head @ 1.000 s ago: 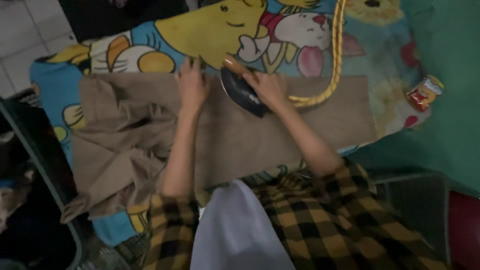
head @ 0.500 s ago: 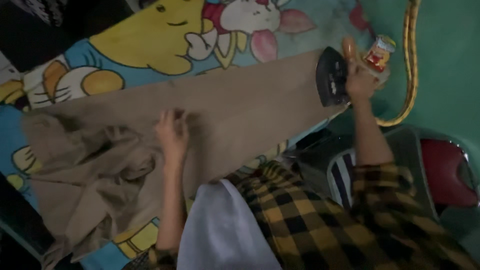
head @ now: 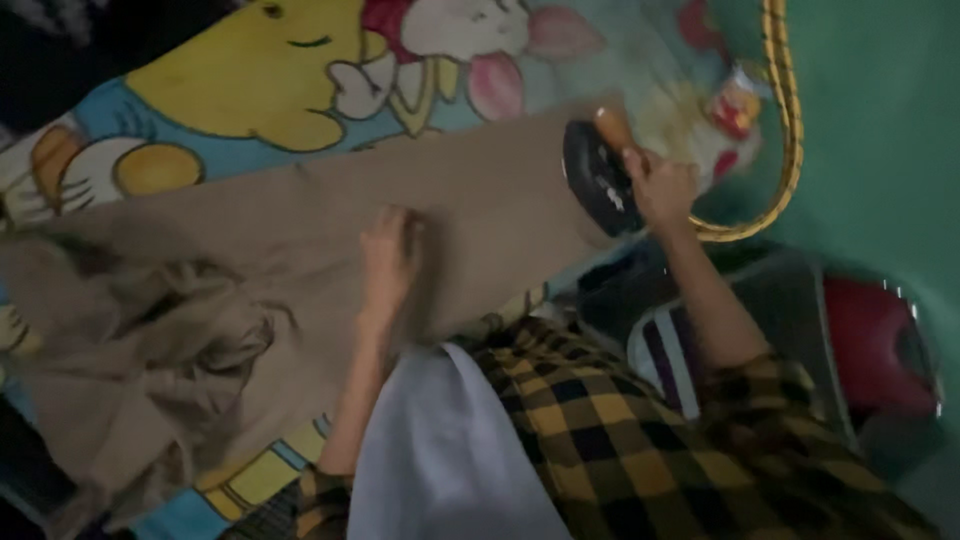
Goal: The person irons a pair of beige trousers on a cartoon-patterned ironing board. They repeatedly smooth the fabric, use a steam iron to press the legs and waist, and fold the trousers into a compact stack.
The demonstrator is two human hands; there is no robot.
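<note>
Left hand: the left hand (head: pixel 388 255) lies flat on the long tan cloth garment (head: pixel 300 290), fingers spread a little, pressing it down near the middle. It grips nothing.
Right hand: the right hand (head: pixel 660 188) is wrapped tight around the orange handle of the dark clothes iron (head: pixel 597 175).
Iron: it sits at the right end of the tan garment, right on the edge of the cloth. The picture is blurry there, so I cannot tell how flat it sits.
Garment: it is stretched smooth across the bright cartoon-printed blanket (head: pixel 240 80) from the iron to the left hand. Further left it is bunched up in a wrinkled heap.
Cord: a yellow braided cord (head: pixel 785 110) curves around behind the iron and the right hand.
Small thing: a little red and yellow packet (head: pixel 735 105) lies on the blanket, near the iron.
Sleeves: the person wears a yellow and black checked shirt (head: pixel 620 440).
Wall: a green wall (head: pixel 880 120) is on the right.
</note>
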